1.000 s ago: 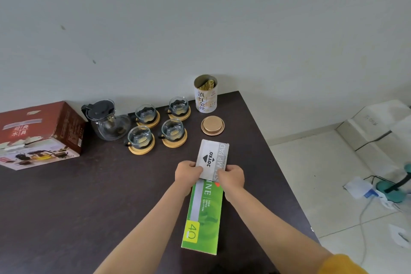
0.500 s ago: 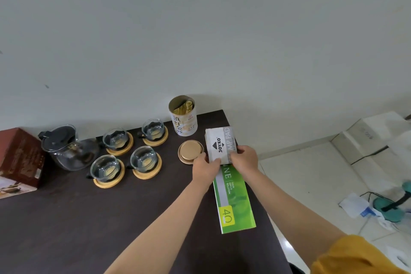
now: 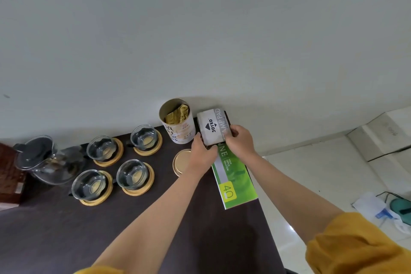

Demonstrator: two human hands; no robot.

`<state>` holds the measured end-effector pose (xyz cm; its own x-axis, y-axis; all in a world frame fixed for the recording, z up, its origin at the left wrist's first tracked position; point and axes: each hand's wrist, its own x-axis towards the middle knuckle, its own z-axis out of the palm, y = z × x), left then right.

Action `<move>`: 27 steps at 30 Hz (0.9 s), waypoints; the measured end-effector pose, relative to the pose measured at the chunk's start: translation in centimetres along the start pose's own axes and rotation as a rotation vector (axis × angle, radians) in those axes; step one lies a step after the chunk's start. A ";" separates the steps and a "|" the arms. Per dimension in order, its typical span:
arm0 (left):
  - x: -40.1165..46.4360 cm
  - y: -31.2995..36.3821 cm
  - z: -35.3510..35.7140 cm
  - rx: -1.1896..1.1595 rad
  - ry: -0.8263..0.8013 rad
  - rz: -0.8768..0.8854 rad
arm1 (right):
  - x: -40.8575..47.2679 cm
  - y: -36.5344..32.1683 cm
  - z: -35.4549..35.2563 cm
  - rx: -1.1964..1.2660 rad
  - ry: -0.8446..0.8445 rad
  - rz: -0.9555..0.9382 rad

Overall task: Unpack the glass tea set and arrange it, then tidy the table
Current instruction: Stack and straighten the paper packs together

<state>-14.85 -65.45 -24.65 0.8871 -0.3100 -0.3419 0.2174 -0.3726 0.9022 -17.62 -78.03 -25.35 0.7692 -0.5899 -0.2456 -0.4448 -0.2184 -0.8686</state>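
My left hand (image 3: 202, 153) and my right hand (image 3: 241, 140) both grip a white stamp pad box (image 3: 212, 127) stacked on a long green box (image 3: 235, 179), at the table's far right corner by the wall. Left of them stands an open tea tin (image 3: 178, 122) with gold packets inside; its round gold lid (image 3: 181, 162) lies flat in front of it. Several glass cups on wooden coasters (image 3: 135, 176) sit in two rows. A glass teapot (image 3: 47, 162) with a black lid stands at the far left.
The dark table (image 3: 155, 240) ends just right of the green box, which overhangs the edge slightly. A brown carton (image 3: 9, 176) is cut off at the left. White boxes (image 3: 382, 135), cables and papers lie on the tiled floor to the right.
Both hands have carried the two stacked boxes away from me, from the middle of the table to its far right corner beside the tea tin. The view has shifted right.
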 end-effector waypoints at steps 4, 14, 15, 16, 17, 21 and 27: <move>0.7 0.0 0.1 0.008 -0.032 -0.004 | 0.8 0.1 0.4 0.037 -0.050 0.000; -2.9 -1.9 1.2 0.163 0.017 -0.075 | -5.0 3.3 -2.8 -0.014 -0.124 -0.041; -4.4 -2.2 1.5 0.152 0.024 -0.078 | -6.2 4.1 -3.3 -0.043 -0.124 -0.048; -5.8 -2.8 1.8 0.149 0.022 -0.069 | -7.4 5.1 -3.7 -0.065 -0.122 -0.056; -7.3 -3.5 2.1 0.158 0.015 -0.058 | -8.5 5.9 -4.1 -0.079 -0.126 -0.071; -11.5 -5.9 2.8 0.255 -0.045 0.037 | -12.2 8.5 -5.1 -0.160 -0.143 -0.160; -12.4 -7.0 2.2 0.322 -0.122 0.117 | -14.0 11.2 -4.4 -0.357 -0.062 -0.305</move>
<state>-28.29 -60.94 -27.35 0.8389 -0.4620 -0.2877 -0.0396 -0.5790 0.8143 -35.40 -75.59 -29.74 0.9104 -0.4122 -0.0372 -0.3161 -0.6347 -0.7051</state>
